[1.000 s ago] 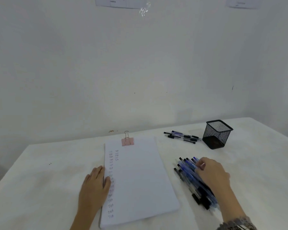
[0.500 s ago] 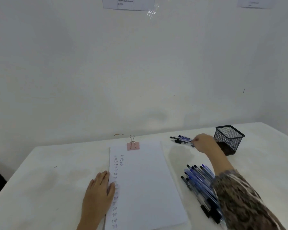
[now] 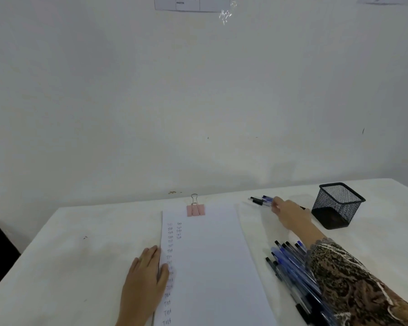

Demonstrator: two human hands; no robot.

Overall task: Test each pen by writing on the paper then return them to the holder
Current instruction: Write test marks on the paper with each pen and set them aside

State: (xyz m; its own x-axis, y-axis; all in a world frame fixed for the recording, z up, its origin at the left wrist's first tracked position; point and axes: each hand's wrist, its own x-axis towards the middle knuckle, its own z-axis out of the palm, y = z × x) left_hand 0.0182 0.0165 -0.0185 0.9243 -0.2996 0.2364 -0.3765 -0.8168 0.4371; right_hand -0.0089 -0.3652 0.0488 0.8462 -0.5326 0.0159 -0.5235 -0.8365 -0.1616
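A white paper pad [image 3: 212, 267] under a pink binder clip [image 3: 195, 210] lies in front of me, with columns of written test words down its left side. My left hand [image 3: 144, 281] rests flat on the pad's left edge. My right hand [image 3: 289, 214] reaches to the back of the table, its fingers curled down over a small group of pens [image 3: 260, 200] left of the black mesh holder [image 3: 337, 204]. The thumb is hidden. A large pile of blue and black pens [image 3: 290, 264] lies right of the pad, partly under my patterned sleeve.
The white table [image 3: 80, 255] meets a white wall just behind the pad and the holder. The holder stands upright with no pens showing in it. A dark object sits at the far left edge, beside the table.
One second ago my right hand lay on the large pen pile. It has since reached back to the small group of pens by the holder. My left hand has stayed on the pad.
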